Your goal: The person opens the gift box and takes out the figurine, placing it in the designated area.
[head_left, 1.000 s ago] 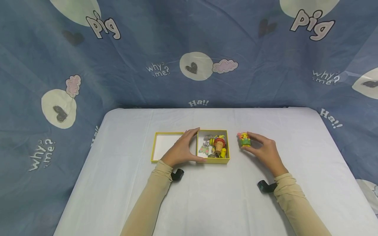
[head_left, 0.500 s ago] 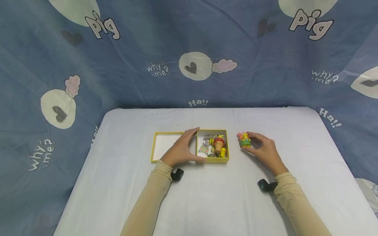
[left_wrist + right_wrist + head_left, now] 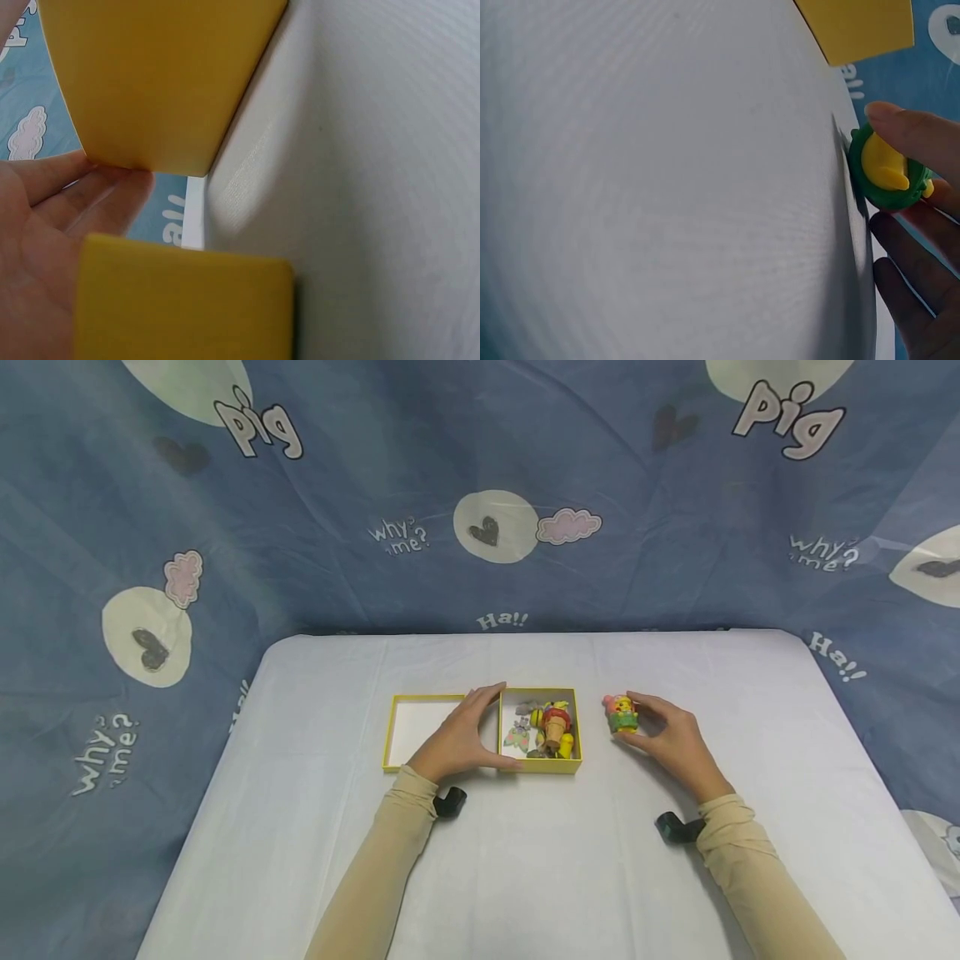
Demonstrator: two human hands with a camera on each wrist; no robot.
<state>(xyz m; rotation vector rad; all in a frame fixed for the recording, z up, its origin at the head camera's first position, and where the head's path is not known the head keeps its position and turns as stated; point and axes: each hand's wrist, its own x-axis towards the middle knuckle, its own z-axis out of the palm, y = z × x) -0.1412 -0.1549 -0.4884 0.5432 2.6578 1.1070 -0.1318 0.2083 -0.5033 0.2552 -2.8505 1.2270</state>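
Observation:
A small figurine (image 3: 622, 714), yellow and green with a pink part, stands right of the open box. My right hand (image 3: 672, 745) pinches it between thumb and fingers; in the right wrist view the thumb lies over the figurine's green-and-yellow side (image 3: 886, 162). The yellow-edged box (image 3: 542, 767) holds several little toys, among them a figurine in red (image 3: 557, 724) and a flat grey-and-green piece (image 3: 517, 737). My left hand (image 3: 463, 739) spans the box's left end, thumb at the front wall and fingers at the back. In the left wrist view, fingertips (image 3: 139, 180) touch the box wall (image 3: 169, 82).
A white lid with a yellow rim (image 3: 387, 735) lies left of the box, partly hidden by the left hand. The white-covered table (image 3: 540, 877) ends at a blue printed cloth (image 3: 645, 585) hanging behind it.

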